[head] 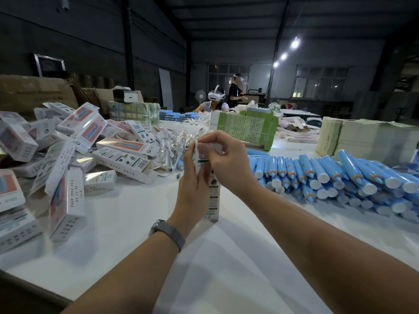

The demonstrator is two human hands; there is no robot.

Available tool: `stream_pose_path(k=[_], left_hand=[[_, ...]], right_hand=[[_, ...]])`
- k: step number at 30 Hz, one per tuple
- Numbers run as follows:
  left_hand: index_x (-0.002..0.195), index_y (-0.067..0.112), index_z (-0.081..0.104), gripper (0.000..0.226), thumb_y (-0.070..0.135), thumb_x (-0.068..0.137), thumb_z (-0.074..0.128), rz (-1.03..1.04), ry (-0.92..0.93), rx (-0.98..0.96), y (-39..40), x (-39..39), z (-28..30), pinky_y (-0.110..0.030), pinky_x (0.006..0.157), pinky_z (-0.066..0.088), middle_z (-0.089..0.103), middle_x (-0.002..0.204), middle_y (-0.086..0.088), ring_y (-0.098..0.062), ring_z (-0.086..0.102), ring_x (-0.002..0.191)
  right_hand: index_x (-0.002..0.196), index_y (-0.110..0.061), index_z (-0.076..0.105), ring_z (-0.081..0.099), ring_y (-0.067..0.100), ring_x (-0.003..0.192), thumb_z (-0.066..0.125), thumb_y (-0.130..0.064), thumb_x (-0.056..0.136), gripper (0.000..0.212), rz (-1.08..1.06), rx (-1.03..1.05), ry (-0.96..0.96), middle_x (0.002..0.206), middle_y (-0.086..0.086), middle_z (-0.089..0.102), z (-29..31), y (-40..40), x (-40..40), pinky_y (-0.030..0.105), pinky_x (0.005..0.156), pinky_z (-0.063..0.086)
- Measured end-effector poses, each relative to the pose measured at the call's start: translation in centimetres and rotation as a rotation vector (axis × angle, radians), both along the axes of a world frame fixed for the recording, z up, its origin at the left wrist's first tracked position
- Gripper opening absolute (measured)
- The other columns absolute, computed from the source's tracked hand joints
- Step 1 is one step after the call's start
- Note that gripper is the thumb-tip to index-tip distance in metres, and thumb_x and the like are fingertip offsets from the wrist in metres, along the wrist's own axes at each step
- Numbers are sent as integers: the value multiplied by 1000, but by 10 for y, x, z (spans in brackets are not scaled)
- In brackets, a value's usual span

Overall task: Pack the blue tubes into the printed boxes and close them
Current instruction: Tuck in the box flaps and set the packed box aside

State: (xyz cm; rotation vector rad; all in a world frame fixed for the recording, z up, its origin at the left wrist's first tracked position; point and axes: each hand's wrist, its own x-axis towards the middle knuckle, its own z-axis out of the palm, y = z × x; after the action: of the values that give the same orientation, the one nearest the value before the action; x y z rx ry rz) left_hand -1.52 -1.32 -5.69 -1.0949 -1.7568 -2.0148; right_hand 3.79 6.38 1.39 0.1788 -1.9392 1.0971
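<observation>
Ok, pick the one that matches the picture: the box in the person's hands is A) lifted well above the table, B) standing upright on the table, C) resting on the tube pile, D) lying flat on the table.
B: the printed box stands on end with its base on the white table, the left hand gripping its side and the right hand pinching its top flap.

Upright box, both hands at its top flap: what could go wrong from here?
1. The box stands on its narrow end on the table; pressure from the right hand at the top flap could tip it if the left hand loosens its grip.
2. A tube isn't visible inside, so it might get closed empty.
3. The blue tubes are heaped loosely and could roll.
</observation>
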Motion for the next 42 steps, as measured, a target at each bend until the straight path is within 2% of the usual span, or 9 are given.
stream_pose_path(k=[1,5,9,10,14,26,34,37,42], left_hand=[[153,32,26,52,35,103,40,10,11,0,0,0,0,-40,97,55,63,120,16,-23,63,107],[154,28,23,52,15,108,42,-28,-1,3,2,-4,-1,-59,87,55,66,109,3,-22,67,96],[150,36,27,47,30,106,42,44,48,-21,3,-5,-5,-19,91,53,56,111,44,10,60,104],[149,38,27,46,32,105,41,48,47,-25,2,-5,-4,-19,90,53,56,111,45,10,60,104],[147,41,26,48,28,103,40,5,3,-31,1,-5,-2,-46,75,58,66,98,26,-8,67,82],[148,42,25,51,36,99,37,10,10,-35,-1,-3,-1,-44,81,59,63,107,32,-4,67,92],[148,48,22,51,39,100,37,7,4,-36,-1,-2,-2,-48,85,58,61,111,36,-3,67,97],[148,49,20,52,42,99,36,17,9,-28,-1,-2,-3,-38,81,55,60,109,41,3,65,96],[140,65,22,48,49,97,37,27,10,-27,-3,0,-1,-37,76,54,61,106,42,6,65,90]], right_hand=[[86,-19,71,66,7,86,69,-10,89,10,-4,-1,9,86,-9,71,-1,-1,0,26,81,54],[87,-20,69,65,6,84,67,-10,90,11,-6,2,17,85,-8,69,-2,-1,-1,19,76,52],[88,-23,68,64,8,82,64,-14,93,11,-1,-4,-5,83,-11,68,-3,-2,-2,21,74,52],[87,-24,67,64,7,80,63,-15,94,12,-2,-10,-4,81,-12,68,-2,-2,-2,22,73,52],[87,-20,66,65,9,72,60,-21,98,13,6,-14,-44,76,-7,68,7,-1,-4,30,71,54],[94,-6,70,62,3,79,56,-9,98,15,133,-78,-98,85,-5,66,7,2,1,16,71,48],[103,-7,72,63,16,93,55,-19,101,21,110,31,-176,96,6,68,12,9,7,36,85,54],[104,-10,74,64,23,98,56,-20,100,21,93,116,-195,97,7,70,18,9,7,43,90,53],[111,-12,74,64,14,97,57,-20,100,23,78,249,-241,98,-1,71,26,17,12,33,86,53]])
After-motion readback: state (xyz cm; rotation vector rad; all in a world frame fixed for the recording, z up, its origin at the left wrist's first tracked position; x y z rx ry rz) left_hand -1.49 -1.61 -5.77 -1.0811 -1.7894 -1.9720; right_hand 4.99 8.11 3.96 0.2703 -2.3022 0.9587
